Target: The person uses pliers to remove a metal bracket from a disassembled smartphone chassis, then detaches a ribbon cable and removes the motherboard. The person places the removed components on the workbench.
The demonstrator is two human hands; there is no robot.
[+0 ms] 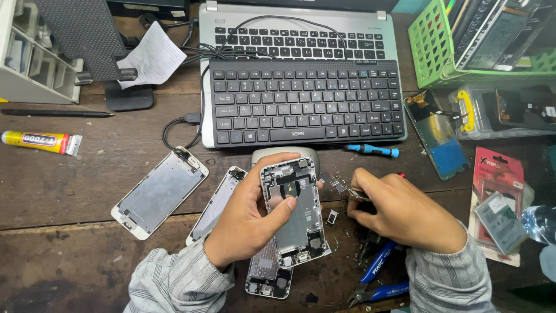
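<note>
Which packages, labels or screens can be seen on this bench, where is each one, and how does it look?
Glue tube: far left, yellow, red label, lying flat.
Screen panel: left of left hand, white frame, face down.
Second panel: partly under that hand, white edge.
Red package: right of right hand, flat.
Paper slip: upper left, white.
</note>
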